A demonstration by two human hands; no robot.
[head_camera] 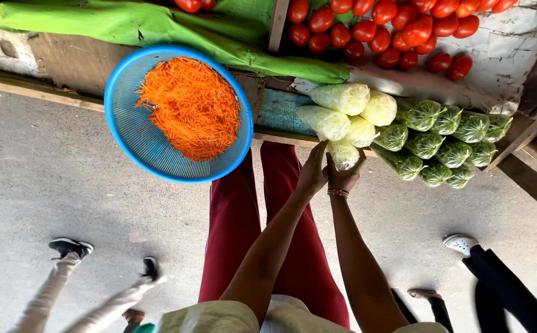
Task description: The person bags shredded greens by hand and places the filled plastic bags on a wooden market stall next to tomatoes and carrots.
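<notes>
Both the left hand (313, 172) and right hand (344, 179) close around a pale cabbage bag (344, 154), placing it on the stack; next, release gently, keeping neighbours steady.

Clear bag of pale shredded cabbage (344, 154), upright at stall edge w/ four like bags.
</notes>
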